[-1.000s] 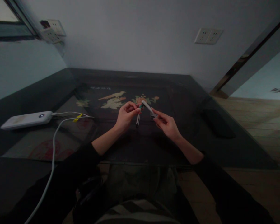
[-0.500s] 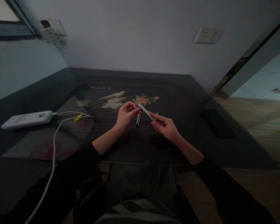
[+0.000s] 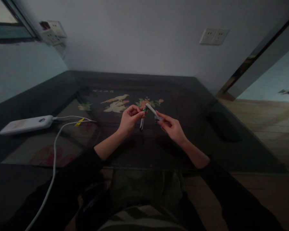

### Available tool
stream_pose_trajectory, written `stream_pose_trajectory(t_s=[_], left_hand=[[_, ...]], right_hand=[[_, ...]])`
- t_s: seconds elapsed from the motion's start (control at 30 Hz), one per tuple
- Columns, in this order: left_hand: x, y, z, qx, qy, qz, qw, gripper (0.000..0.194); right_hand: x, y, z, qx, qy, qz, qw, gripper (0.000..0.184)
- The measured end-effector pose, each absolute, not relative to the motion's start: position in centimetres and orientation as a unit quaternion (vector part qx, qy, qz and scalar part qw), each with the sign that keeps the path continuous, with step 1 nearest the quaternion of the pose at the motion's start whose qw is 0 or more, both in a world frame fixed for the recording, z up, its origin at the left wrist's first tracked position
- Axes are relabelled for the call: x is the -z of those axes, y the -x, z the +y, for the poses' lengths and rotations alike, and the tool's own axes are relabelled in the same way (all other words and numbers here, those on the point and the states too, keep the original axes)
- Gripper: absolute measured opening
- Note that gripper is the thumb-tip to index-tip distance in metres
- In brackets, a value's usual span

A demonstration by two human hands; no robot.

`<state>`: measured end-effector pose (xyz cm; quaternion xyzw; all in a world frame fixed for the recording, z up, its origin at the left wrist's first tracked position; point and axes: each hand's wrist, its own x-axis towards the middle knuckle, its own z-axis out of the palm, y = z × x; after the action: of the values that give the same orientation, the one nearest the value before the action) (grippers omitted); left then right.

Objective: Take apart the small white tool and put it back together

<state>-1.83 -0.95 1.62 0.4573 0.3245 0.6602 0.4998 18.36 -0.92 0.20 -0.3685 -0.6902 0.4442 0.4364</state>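
Observation:
Above the dark table, my left hand (image 3: 130, 119) pinches a slim thing with a green part at the fingertips. A narrow pale strip with a dark edge (image 3: 142, 124) hangs below those fingers. My right hand (image 3: 172, 129) is closed on a slim white bar (image 3: 152, 109), which slants up and left. The bar's upper end is close beside the green part; whether they touch I cannot tell. By the right fingertips a small whitish piece (image 3: 156, 119) shows, partly hidden by the hand. The exact kind of these things is too small and dark to make out.
On the left of the glossy dark table (image 3: 135, 150) lies a white power bank (image 3: 26, 125) with a white cable (image 3: 55, 150) and a yellow tag (image 3: 79, 122). A flat black object (image 3: 223, 126) rests at right. Wall sockets (image 3: 214, 36) are behind.
The white bar's upper end has shifted slightly up and right, showing more of the green part by my left fingers. The whitish piece by my right fingertips shows more clearly.

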Motion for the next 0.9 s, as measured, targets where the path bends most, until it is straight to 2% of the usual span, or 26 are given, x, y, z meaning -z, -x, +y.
stream_pose_trajectory(t_s=[0.3, 0.63, 0.9], left_hand=[[-1.60, 1.95, -0.76, -0.659, -0.465, 0.323, 0.495, 0.037], [-1.52, 1.99, -0.57, -0.668, -0.461, 0.312, 0.494, 0.039], [-1.43, 1.99, -0.65, -0.665, -0.473, 0.319, 0.483, 0.035]], right_hand=[[-0.32, -18.32, -1.32, -0.438, 0.359, -0.702, 0.431, 0.048], [-0.52, -18.08, -1.90, -0.493, 0.296, -0.708, 0.410, 0.048], [-0.36, -18.19, -1.44, -0.468, 0.332, -0.701, 0.424, 0.047]])
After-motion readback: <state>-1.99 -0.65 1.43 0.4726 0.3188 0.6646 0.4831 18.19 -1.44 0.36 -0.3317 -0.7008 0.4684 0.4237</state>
